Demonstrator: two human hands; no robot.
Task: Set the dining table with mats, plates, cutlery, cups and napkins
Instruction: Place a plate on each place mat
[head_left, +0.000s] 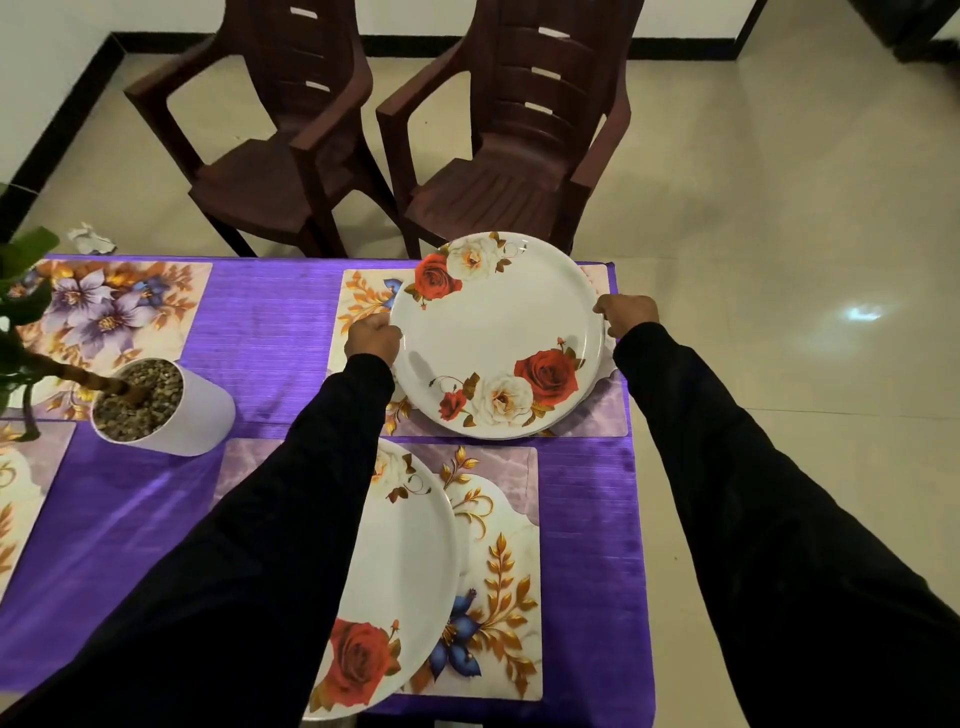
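Both hands hold a round white plate printed with red and cream roses (493, 332) by its opposite rims: the left hand (372, 338) curls its fingers around the left edge, the right hand (627, 313) around the right edge. The plate sits over the far floral placemat with gold leaves (363, 301) at the tabletop's far right corner; whether it rests on the mat or hovers just above it cannot be told. A second rose plate (400, 561) lies on the nearer floral placemat (504, 571), partly hidden by the left black sleeve (249, 545). The purple tablecloth (280, 322) also carries a white pot of gravel with a plant (161, 410) and another purple-flowered placemat (114, 306). Two dark brown plastic chairs (498, 135) stand beyond the tabletop.
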